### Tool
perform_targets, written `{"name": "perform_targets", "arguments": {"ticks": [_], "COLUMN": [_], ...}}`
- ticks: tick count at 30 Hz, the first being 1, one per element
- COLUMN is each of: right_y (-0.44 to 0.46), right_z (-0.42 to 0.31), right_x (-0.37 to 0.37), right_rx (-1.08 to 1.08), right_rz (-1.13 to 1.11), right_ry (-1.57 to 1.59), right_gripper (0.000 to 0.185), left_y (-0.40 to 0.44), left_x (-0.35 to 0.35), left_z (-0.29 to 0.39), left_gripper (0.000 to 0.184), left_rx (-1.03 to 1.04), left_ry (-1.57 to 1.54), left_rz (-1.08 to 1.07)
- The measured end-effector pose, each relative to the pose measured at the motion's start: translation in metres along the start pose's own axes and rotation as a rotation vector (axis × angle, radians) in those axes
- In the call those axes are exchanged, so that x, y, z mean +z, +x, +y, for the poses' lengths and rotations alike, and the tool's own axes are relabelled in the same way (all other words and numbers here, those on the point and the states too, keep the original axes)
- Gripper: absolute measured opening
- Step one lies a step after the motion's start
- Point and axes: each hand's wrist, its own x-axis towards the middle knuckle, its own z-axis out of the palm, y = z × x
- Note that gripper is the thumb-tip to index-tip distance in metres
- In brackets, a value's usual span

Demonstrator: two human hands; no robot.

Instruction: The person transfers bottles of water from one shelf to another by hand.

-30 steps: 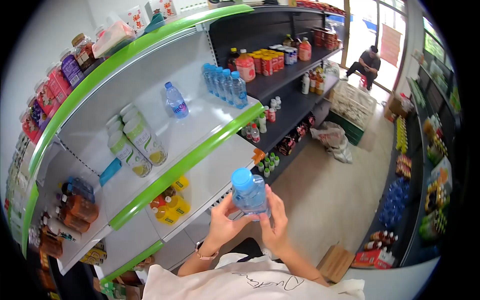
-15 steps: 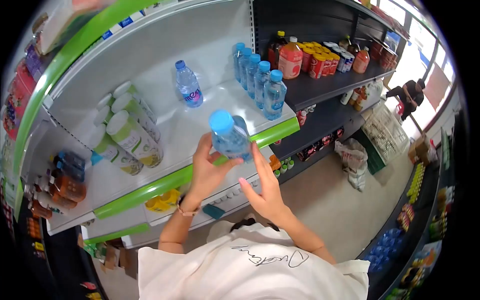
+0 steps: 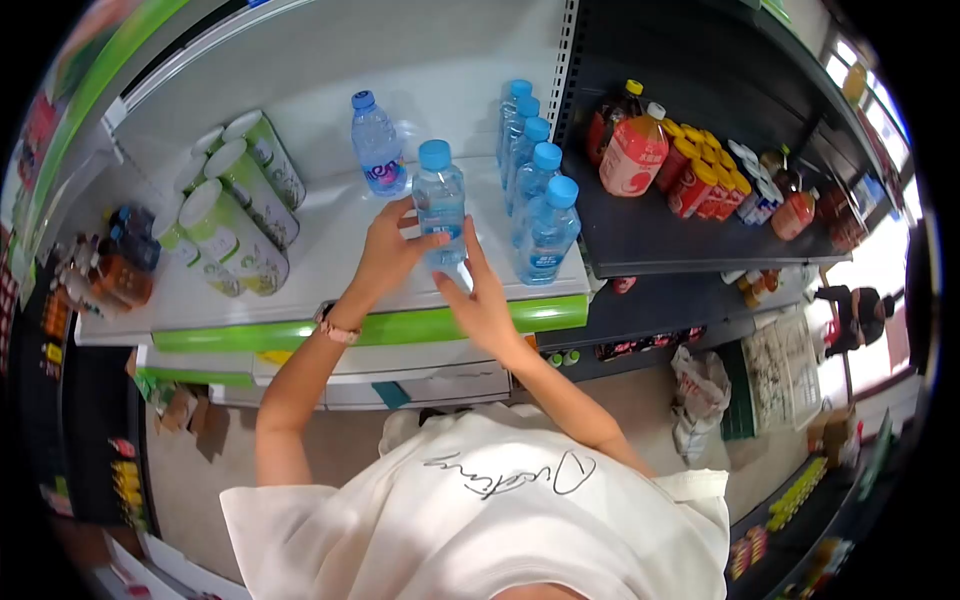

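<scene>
A clear water bottle point(image 3: 438, 188) with a light-blue cap is upright over the white shelf point(image 3: 325, 270). My left hand point(image 3: 388, 255) grips its left side, the thumb lying across the front. On its lower right, my right hand point(image 3: 484, 308) has its fingers against the bottle and its thumb near the base. To the right stands a row of similar blue-capped bottles point(image 3: 545, 245). Behind and left of the held bottle is a purple-labelled water bottle point(image 3: 380, 150). Whether the held bottle's base touches the shelf I cannot tell.
Several green-and-white canisters point(image 3: 235, 240) stand on the left of the shelf, whose front has a green edge strip point(image 3: 540, 313). On the dark shelf point(image 3: 640, 235) at right are a pink drink bottle point(image 3: 634, 155) and red cans point(image 3: 700, 185). A person point(image 3: 857, 315) is at the far right.
Both hands have moved the bottle inward over the shelf, and it now stands straighter in view, close to the bottle row. My view has shifted, and the right thumb is nearer the bottle's base.
</scene>
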Motion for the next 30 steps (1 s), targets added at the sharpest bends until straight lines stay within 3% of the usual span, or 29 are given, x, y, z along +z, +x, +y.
{"name": "perform_targets", "arguments": {"ticks": [5, 8, 9, 11, 17, 26, 28, 30], "right_y": [0.011, 0.003, 0.001, -0.003, -0.002, 0.004, 0.0, 0.006], "right_z": [0.025, 0.042, 0.046, 0.051, 0.065, 0.067, 0.06, 0.055], "right_x": [-0.035, -0.048, -0.052, -0.054, -0.057, -0.057, -0.057, -0.052], "right_rx": [-0.106, -0.343, -0.352, -0.585, -0.634, -0.619, -0.584, -0.593], "right_rz": [-0.141, -0.447, -0.457, -0.454, -0.399, -0.412, -0.42, -0.385], "right_ry": [-0.052, -0.6, -0.595, -0.778, -0.746, -0.734, -0.7, -0.704], "right_gripper": [0.078, 0.069, 0.069, 0.068, 0.067, 0.071, 0.07, 0.068], "left_y": [0.035, 0.064, 0.08, 0.105, 0.158, 0.185, 0.188, 0.191], "left_x": [0.032, 0.052, 0.056, 0.065, 0.079, 0.098, 0.098, 0.089], "left_z": [-0.029, -0.028, -0.04, -0.057, -0.058, -0.078, -0.085, -0.073], "left_gripper": [0.059, 0.057, 0.054, 0.051, 0.052, 0.06, 0.064, 0.066], "left_rx": [0.008, 0.019, 0.087, 0.15, 0.072, 0.186, 0.296, 0.243], "left_ry": [0.111, 0.092, 0.128, 0.169, 0.162, 0.069, 0.037, 0.043], "left_rz": [0.088, 0.106, 0.137, 0.181, 0.183, 0.242, 0.309, 0.268]}}
